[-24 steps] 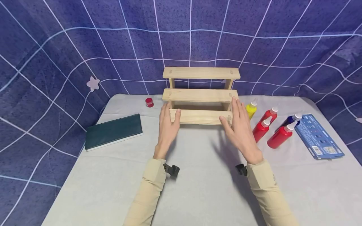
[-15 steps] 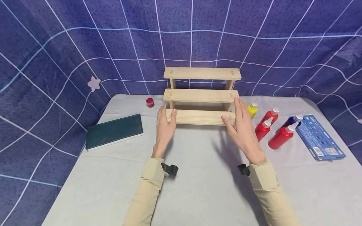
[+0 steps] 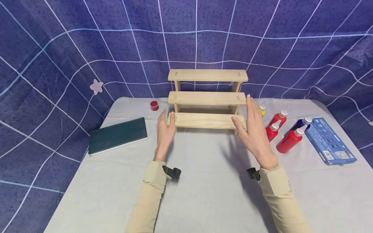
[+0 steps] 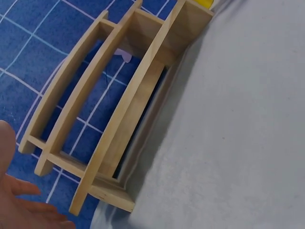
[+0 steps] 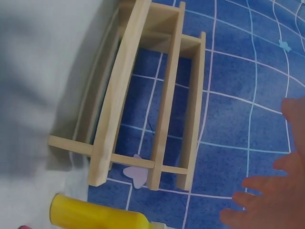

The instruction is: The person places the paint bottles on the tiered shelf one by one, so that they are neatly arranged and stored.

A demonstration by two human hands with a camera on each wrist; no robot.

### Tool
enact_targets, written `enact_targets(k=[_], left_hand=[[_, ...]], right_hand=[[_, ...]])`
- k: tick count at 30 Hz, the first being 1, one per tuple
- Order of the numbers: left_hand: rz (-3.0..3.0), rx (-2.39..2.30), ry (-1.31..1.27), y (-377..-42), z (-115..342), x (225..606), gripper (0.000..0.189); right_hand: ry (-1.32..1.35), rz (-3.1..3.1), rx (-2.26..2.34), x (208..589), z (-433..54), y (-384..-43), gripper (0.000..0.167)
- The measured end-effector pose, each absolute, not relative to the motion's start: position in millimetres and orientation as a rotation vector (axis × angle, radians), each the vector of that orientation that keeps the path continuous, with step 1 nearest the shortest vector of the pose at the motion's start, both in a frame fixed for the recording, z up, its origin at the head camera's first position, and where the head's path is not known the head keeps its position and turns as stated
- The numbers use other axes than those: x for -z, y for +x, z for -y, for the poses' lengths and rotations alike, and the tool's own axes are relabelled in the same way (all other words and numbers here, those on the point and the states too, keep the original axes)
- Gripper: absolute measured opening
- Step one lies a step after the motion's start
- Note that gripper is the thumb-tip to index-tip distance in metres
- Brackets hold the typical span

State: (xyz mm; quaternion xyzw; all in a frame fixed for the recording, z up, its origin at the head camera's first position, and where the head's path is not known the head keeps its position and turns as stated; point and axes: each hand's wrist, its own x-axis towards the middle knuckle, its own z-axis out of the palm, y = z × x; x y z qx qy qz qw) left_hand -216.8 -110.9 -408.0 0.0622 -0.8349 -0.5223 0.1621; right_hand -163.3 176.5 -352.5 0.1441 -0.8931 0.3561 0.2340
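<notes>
A pale wooden rack [image 3: 207,98] with three stepped shelves stands at the back middle of the cloth-covered table in the head view. My left hand [image 3: 165,132] is at the left end of its lowest shelf, fingers extended. At the opposite end, my right hand [image 3: 256,137] is held with straight fingers. Both wrist views show a gap between the hand and the rack, and neither hand holds anything. The left wrist view shows the left fingers [image 4: 33,207] beside the shelf ends. A yellow squeeze bottle [image 5: 97,213] lies near the rack's right side in the right wrist view.
Several squeeze bottles, including a red bottle [image 3: 289,140] and a dark blue bottle [image 3: 301,123], stand on the right. Beyond them lies a blue box [image 3: 330,142]. A small red jar [image 3: 154,105] and a dark green flat case [image 3: 118,136] are on the left. A blue curtain [image 3: 186,38] hangs behind.
My hands have moved apart, the left one leftward and the right one rightward, away from the ends of the lowest shelf. The rack stays in place.
</notes>
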Motion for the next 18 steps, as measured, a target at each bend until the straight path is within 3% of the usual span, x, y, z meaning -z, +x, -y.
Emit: enact_targets(k=[9, 18], left_hand=[[2.353, 1.573, 0.258, -221.2, 118.0, 418.3, 0.059], [2.324, 1.598, 0.323, -223.0, 119.5, 423.9, 0.044]], right_hand=[[0.369, 2.409, -0.996, 345.5, -180.9, -161.1, 0.074], [0.332, 2.288, -1.014, 339.4, -190.5, -162.7, 0.075]])
